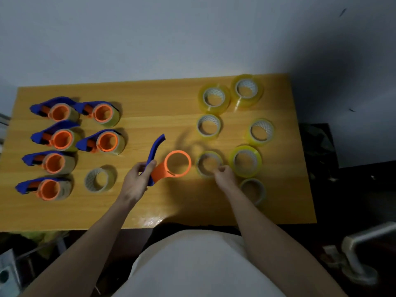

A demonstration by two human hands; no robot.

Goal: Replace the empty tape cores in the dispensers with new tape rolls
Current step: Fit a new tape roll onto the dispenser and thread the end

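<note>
**A:** Head view first: where does the dispenser sit against the hands?

**B:** The left hand (137, 181) grips the blue handle of the bare dispenser (169, 166), fingers curled round it, holding it just above the surface (162, 99). Its orange hub ring is empty and opens up toward the camera; the handle's long axis runs from about 7 to 1 o'clock.

**A:** And the right hand?

**B:** The right hand (224, 175) lies at 3 o'clock from the hub, fingers pinching the near rim of a thin, nearly spent core (209, 163) lying flat. A full yellow roll (245, 160) sits just beside it, again at 3 o'clock, so the right hand is plainly the nearer one for fetching it.

**A:** Anything unclear?

**B:** Whether the core is lifted or resting, I cannot tell; the light is dim. Another pale core (254, 189) is partly hidden behind the right forearm. Six loaded dispensers (60, 138) stand at 9 o'clock, well apart.
</note>
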